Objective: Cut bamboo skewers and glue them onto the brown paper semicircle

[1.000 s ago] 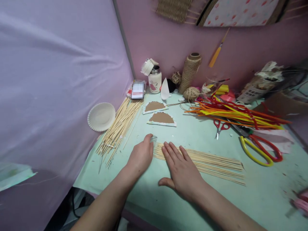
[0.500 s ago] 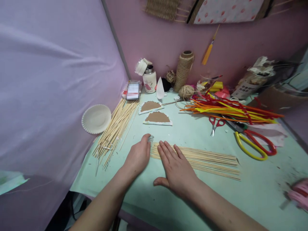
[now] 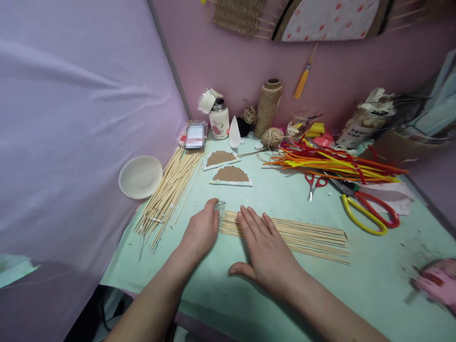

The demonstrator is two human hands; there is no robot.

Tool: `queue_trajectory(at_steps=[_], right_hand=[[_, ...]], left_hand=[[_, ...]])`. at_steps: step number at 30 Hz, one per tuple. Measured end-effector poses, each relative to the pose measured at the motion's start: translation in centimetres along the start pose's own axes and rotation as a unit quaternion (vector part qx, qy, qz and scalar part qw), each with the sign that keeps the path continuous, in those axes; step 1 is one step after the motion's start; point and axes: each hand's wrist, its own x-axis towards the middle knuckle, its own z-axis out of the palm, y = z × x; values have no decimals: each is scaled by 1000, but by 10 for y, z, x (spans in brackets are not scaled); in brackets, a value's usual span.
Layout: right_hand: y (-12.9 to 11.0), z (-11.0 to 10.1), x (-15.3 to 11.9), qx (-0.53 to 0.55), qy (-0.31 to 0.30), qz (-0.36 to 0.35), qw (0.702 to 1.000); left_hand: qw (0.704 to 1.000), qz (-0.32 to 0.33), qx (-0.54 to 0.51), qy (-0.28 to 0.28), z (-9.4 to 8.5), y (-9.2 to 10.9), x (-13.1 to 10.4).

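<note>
Pale green table (image 3: 356,294) beneath. Row of sticks (image 3: 309,235) flat on it, under right hand (image 3: 265,247): palm down, fingers extended, grasping nothing. Left hand (image 3: 199,230) at row's left end, thumb and fingers together on clear strip (image 3: 221,206). Best, likely: light, even palm pressure; strip square to ends, so sticks neither roll nor overlap.
</note>
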Motion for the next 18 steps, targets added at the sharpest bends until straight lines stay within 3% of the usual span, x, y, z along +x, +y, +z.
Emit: queue_trajectory(at_steps=[9, 18], right_hand=[[25, 14, -14, -29, 22, 1, 999], [22, 15, -11, -43, -5, 11, 999]], left_hand=[[1000, -13, 6, -2, -1, 2, 0], [1000, -12, -14, -1, -1, 0, 0]])
